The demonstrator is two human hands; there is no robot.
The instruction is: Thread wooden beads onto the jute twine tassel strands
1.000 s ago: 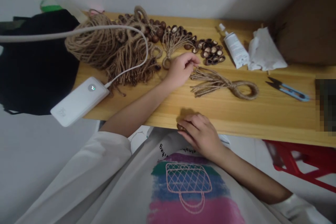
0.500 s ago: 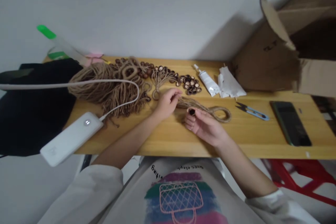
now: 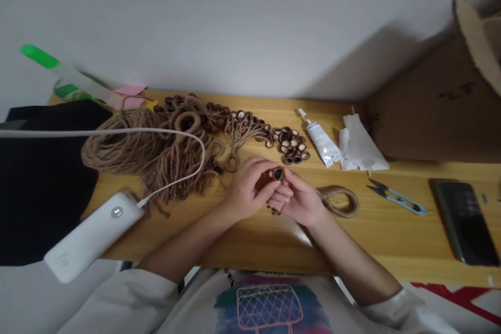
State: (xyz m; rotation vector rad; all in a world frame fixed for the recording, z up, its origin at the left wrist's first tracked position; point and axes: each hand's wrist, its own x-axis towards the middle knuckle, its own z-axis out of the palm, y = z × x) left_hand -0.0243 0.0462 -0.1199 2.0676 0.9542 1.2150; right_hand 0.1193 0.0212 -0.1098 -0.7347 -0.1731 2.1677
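Note:
A small dark half shell, hollow side up, is pinched between my two hands above the table. My right hand grips it from the right with thumb and fingers curled. From the left, the thumb and forefinger of my left hand close on its other side. Beneath my hands lies a jute cord, mostly hidden, whose wrapped loop sticks out to the right. Behind them is a cluster of similar half shells. A knotted cord piece with a small ring lies beside my left hand.
Coils of jute cord and brown shells fill the left, with a white power bank and its cable in front. A glue tube, white packet, blue thread snips, phone and cardboard box stand right.
My left hand has come off the jute cord area and moved right and nearer to meet the half shell in my right hand. The head view has shifted slightly.

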